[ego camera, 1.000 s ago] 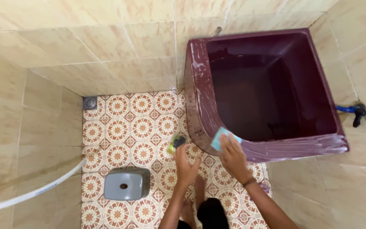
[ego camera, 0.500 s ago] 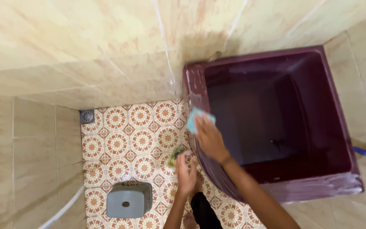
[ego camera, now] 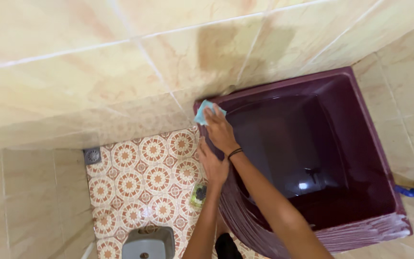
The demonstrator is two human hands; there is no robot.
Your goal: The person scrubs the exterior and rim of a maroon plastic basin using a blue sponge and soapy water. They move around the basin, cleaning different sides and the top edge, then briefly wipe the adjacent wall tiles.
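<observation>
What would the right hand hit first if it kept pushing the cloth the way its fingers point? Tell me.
Probably the beige tiled wall: the right hand presses the blue cloth at the maroon tub's far corner, though depth is unclear.

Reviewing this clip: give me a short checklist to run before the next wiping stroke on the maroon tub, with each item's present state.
1. Light blue cloth under the right hand: ok, pressed on the tub's far left corner.
2. Left hand braced on the maroon tub outer wall: ok.
3. Soap film on the near rim: ok, white streaks visible.
4. Tub interior free of objects: ok, only a drain fitting shows.
5. Green and black scrubber on the patterned floor: ok, lying apart from both hands.
6. Footing beside the grey stool: cannot tell, feet mostly hidden.
</observation>
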